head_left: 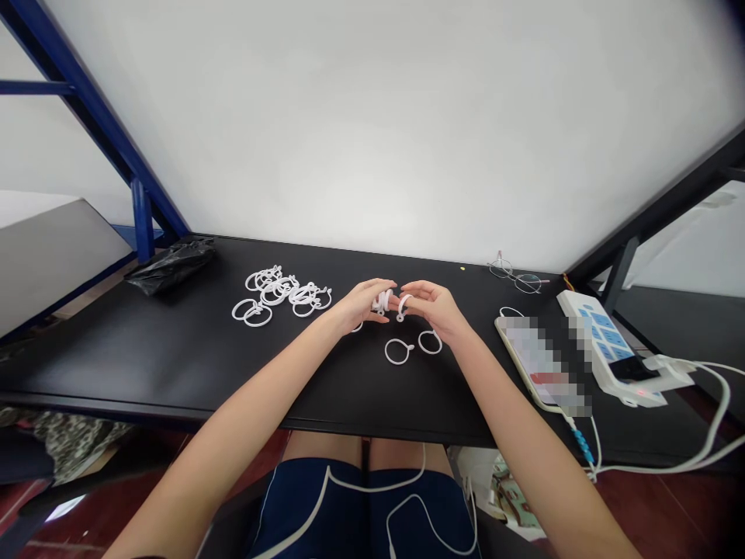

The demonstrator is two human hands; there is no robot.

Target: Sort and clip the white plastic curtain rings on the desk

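Several white rings with small eyelets, like curtain rings (381,301), are gathered on the fingers of my left hand (365,304), which is closed around them. My right hand (429,307) pinches one more white curtain ring (405,303) close beside that stack, its eyelet hanging down. Two loose rings lie on the black table in front of my hands, one ring (398,352) below them and another ring (430,342) under my right wrist. Part of a further ring (357,327) shows below my left hand. To the left rests a loose pile of white rings (282,289).
A black plastic bag (171,265) sits at the table's back left. On the right are eyeglasses (514,275), a phone (541,365) with a cable and a white power strip (608,345) with plugged-in cords. A white wall (361,140) stands behind the black table (192,349).
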